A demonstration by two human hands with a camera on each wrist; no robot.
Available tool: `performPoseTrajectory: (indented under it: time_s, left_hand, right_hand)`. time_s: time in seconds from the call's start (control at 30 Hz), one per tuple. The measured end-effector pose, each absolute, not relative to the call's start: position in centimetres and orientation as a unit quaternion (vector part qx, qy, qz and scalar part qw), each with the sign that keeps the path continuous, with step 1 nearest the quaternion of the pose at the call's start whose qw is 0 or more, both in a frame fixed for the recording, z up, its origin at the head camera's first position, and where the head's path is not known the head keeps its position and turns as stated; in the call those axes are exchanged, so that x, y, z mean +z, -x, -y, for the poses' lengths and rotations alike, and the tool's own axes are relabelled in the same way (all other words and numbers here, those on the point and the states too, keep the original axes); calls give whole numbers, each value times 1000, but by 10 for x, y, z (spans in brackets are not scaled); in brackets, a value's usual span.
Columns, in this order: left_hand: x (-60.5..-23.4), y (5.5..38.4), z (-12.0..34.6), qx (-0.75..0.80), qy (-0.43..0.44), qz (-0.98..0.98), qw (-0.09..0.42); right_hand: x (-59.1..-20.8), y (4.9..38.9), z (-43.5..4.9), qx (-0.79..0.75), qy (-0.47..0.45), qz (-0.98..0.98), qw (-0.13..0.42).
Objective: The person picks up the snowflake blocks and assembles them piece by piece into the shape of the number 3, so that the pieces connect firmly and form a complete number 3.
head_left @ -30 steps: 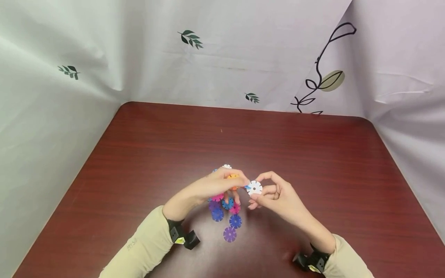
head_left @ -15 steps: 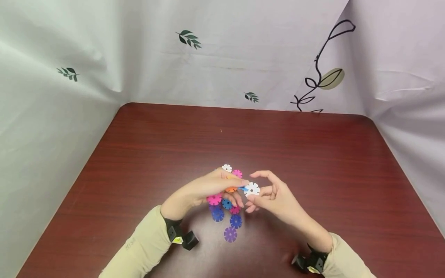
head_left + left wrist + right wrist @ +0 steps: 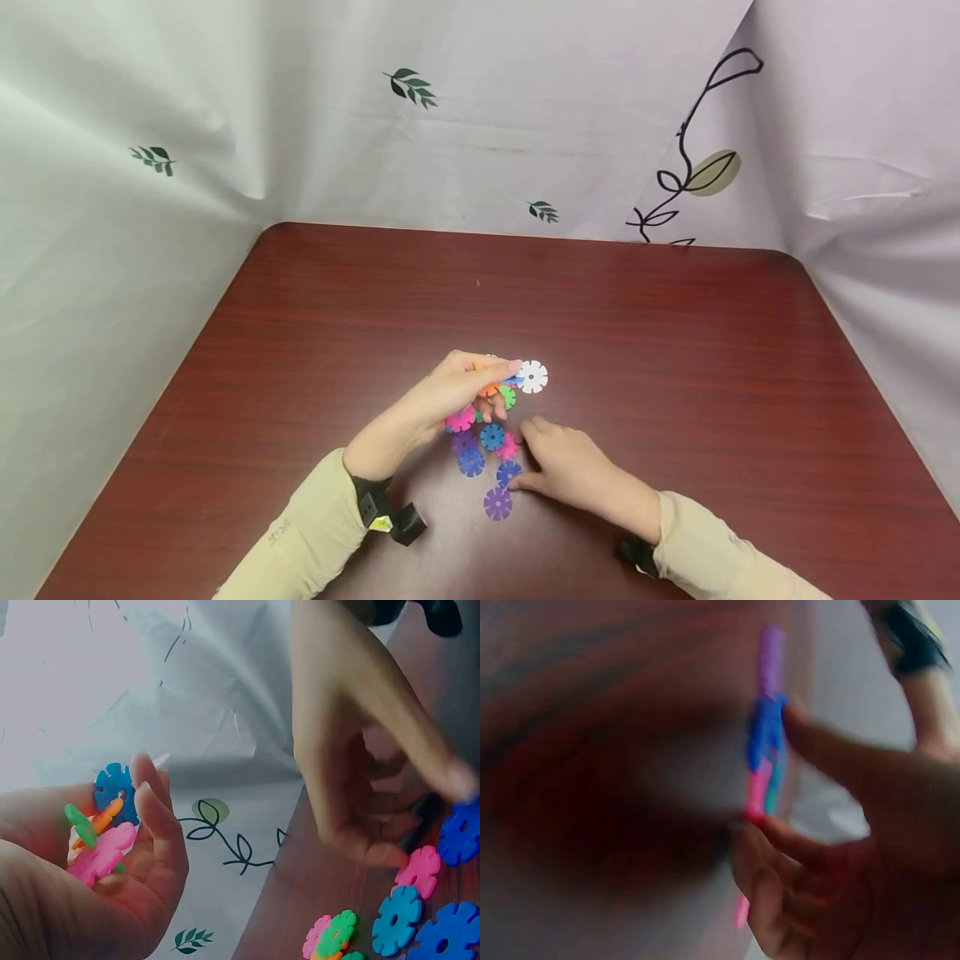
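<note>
My left hand (image 3: 442,392) holds a joined cluster of notched plastic snowflake discs between thumb and fingers. A white disc (image 3: 534,377) sticks out past the thumb, and an orange disc (image 3: 489,389) lies under it. Pink (image 3: 105,851), green and blue (image 3: 112,791) discs of the cluster show in the left wrist view. My right hand (image 3: 573,467) is low over the table beside the loose discs, thumb and fingers spread. Its thumb is at a dark blue disc (image 3: 508,473) and its fingers are by a pink disc (image 3: 507,447); blur hides whether they touch.
On the brown table (image 3: 637,333) lie several more discs near the hands, among them a purple one (image 3: 498,503), a lighter blue one (image 3: 492,437) and a blue one (image 3: 471,462). A white curtain (image 3: 480,125) with leaf prints stands around the table's far and side edges.
My right hand has let go of the white disc and moved down to the loose discs. The left hand has moved slightly up and away with the cluster, the white disc attached.
</note>
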State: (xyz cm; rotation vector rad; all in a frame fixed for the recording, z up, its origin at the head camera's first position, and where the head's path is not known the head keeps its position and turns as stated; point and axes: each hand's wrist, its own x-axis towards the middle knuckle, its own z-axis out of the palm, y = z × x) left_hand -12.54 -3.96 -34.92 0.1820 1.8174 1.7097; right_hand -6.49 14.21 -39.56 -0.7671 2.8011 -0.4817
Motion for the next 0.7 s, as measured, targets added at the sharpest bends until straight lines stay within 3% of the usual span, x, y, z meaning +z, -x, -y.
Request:
performPoseTrajectory:
  time_s: [0.13,0.43,0.7]
  left_hand:
    - [-351,126,40,647,-81,-686,323]
    - [-350,125,45,718,-113,-562,396]
    - [-354,126,46,736,-115,-541,390]
  right_hand:
    - [-401,66,-134,-157,255,-951,78]
    - [-403,67,-134,-178,248,-946,106]
    - [-400,63,-135,-196,270,-937,103]
